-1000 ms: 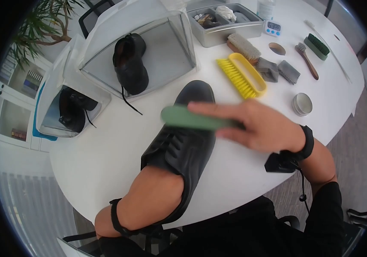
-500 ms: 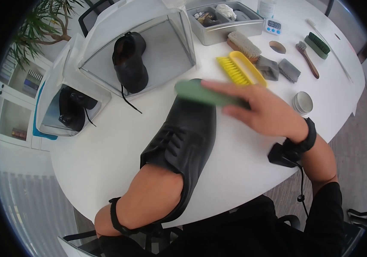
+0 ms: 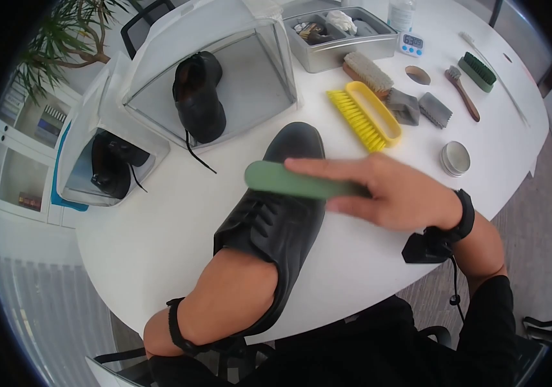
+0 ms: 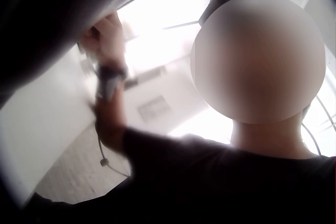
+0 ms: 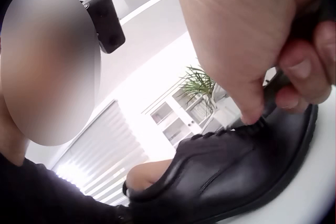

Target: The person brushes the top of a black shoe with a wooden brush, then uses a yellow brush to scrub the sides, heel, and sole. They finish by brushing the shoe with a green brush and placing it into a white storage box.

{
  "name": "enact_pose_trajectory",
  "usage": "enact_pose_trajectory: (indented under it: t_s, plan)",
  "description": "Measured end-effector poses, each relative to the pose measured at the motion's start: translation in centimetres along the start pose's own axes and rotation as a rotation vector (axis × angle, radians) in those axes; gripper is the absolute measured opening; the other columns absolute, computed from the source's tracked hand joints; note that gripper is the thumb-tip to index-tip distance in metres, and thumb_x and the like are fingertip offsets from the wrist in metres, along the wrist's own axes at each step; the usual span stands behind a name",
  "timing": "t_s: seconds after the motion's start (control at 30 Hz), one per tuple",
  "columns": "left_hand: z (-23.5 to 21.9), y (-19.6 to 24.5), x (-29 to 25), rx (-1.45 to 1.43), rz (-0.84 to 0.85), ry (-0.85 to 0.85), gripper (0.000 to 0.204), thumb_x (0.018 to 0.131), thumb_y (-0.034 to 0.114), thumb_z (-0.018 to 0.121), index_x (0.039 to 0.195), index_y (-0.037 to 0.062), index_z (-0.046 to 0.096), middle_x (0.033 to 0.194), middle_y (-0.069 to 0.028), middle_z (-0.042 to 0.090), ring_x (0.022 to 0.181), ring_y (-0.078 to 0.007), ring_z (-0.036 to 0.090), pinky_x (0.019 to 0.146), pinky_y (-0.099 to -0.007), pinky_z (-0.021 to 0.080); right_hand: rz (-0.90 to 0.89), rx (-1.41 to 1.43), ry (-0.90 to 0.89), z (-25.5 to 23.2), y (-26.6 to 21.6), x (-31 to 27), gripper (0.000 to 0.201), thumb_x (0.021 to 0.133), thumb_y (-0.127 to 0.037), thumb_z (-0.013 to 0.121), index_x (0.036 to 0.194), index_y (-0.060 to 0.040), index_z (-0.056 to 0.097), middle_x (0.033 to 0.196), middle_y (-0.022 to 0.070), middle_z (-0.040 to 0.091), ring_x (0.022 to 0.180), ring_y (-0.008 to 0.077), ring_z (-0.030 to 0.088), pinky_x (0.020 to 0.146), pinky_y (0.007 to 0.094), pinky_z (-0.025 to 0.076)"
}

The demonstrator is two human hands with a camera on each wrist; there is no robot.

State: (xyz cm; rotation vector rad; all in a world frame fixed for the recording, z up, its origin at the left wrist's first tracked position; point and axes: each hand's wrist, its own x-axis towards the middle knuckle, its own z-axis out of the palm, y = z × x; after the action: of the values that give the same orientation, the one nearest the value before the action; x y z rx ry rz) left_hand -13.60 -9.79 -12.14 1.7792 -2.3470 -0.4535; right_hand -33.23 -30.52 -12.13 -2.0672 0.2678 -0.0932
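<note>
A black lace-up shoe (image 3: 289, 219) lies over the table with its toe pointing away. My left hand (image 3: 237, 284) is pushed into the shoe's opening, its fingers hidden inside. With thumb and fingers my right hand (image 3: 389, 190) grips a green-backed shoe brush (image 3: 295, 182), held crosswise over the vamp just ahead of the laces. Seen from the right wrist, the brush's dark bristles (image 5: 254, 128) meet the leather near the laces, and the fingers (image 5: 302, 69) curl round its side.
Another black shoe (image 3: 200, 106) sits in a clear-fronted box (image 3: 260, 71); a smaller box (image 3: 73, 174) holds one more. To the right lie a yellow brush (image 3: 379, 113), a pale-bristled brush (image 3: 367, 71), grey cloths (image 3: 435, 109), a round tin (image 3: 455, 158) and a timer (image 3: 411, 44).
My right hand swept the brush forward to the toe, then back toward the laces. The shoe and left arm stay nearly in place.
</note>
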Motion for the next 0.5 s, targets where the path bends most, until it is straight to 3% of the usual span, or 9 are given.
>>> enact_pose_trajectory:
  t_s: [0.07, 0.17, 0.23, 0.3, 0.4, 0.47, 0.5]
  plan:
    - [0.0, 0.1, 0.1, -0.006, -0.002, -0.008, 0.008, 0.076, 0.002, 0.063, 0.081, -0.0024, 0.067, 0.07, -0.0186, 0.062, 0.062, -0.0374, 0.061, 0.061, -0.0419, 0.052, -0.076, -0.052, 0.089, 0.1, 1.3, 0.2, 0.069, 0.092, 0.003, 0.063, 0.156, -0.0184, 0.046, 0.131, 0.015, 0.069, 0.102, 0.026, 0.067, 0.098, 0.0357, 0.048]
    - [0.1, 0.1, -0.1, -0.017, 0.005, 0.022, 0.008, 0.075, 0.002, 0.064, 0.08, -0.0029, 0.066, 0.069, -0.019, 0.062, 0.062, -0.0375, 0.061, 0.061, -0.0421, 0.052, 0.198, -0.158, 0.173, -1.2, 0.3, 0.2, 0.066, 0.094, 0.001, 0.062, 0.156, -0.0174, 0.046, 0.128, 0.0187, 0.069, 0.105, 0.0269, 0.07, 0.097, 0.0369, 0.05]
    - [0.1, 0.0, -0.2, 0.021, 0.028, 0.023, 0.008, 0.075, 0.002, 0.064, 0.081, -0.0032, 0.066, 0.07, -0.0194, 0.063, 0.062, -0.0374, 0.061, 0.061, -0.042, 0.053, 0.082, -0.242, 0.258, -0.8, 1.0, 0.1, 0.065, 0.095, 0.0, 0.061, 0.156, -0.0173, 0.046, 0.127, 0.0197, 0.069, 0.102, 0.0274, 0.07, 0.096, 0.0367, 0.051]
    - [0.0, 0.0, -0.1, 0.024, 0.008, -0.01, 0.009, 0.076, 0.003, 0.064, 0.082, -0.0033, 0.067, 0.071, -0.0195, 0.063, 0.063, -0.0371, 0.062, 0.062, -0.0417, 0.053, -0.138, -0.163, 0.165, 0.1, 1.1, 0.1, 0.065, 0.095, 0.001, 0.06, 0.156, -0.0178, 0.045, 0.127, 0.0198, 0.068, 0.099, 0.0277, 0.07, 0.095, 0.0361, 0.051]
    - [-0.2, 0.2, 0.1, 0.004, -0.01, -0.012, 0.009, 0.076, 0.003, 0.063, 0.082, -0.0033, 0.067, 0.072, -0.0198, 0.063, 0.063, -0.037, 0.062, 0.062, -0.0415, 0.053, -0.094, -0.091, 0.076, 0.1, 0.8, 0.0, 0.066, 0.095, 0.002, 0.059, 0.156, -0.0191, 0.045, 0.13, 0.0194, 0.068, 0.099, 0.0274, 0.069, 0.095, 0.0353, 0.051]
    - [0.0, 0.3, 0.1, 0.0, 0.004, 0.028, 0.009, 0.075, 0.003, 0.063, 0.081, -0.0033, 0.067, 0.072, -0.0199, 0.063, 0.063, -0.0372, 0.062, 0.062, -0.0416, 0.053, 0.047, -0.234, 0.263, -0.9, 1.3, 0.2, 0.058, 0.098, -0.011, 0.063, 0.153, -0.0213, 0.048, 0.103, 0.0213, 0.071, 0.069, 0.0321, 0.064, 0.072, 0.0399, 0.052]
    - [0.1, 0.2, 0.1, 0.0, 0.019, 0.051, 0.009, 0.075, 0.003, 0.063, 0.081, -0.0032, 0.067, 0.071, -0.0199, 0.063, 0.062, -0.0374, 0.061, 0.061, -0.0418, 0.053, 0.047, -0.238, 0.264, -1.1, 0.7, 0.1, 0.058, 0.098, -0.011, 0.063, 0.153, -0.0213, 0.048, 0.103, 0.0213, 0.071, 0.069, 0.0321, 0.064, 0.072, 0.0399, 0.052]
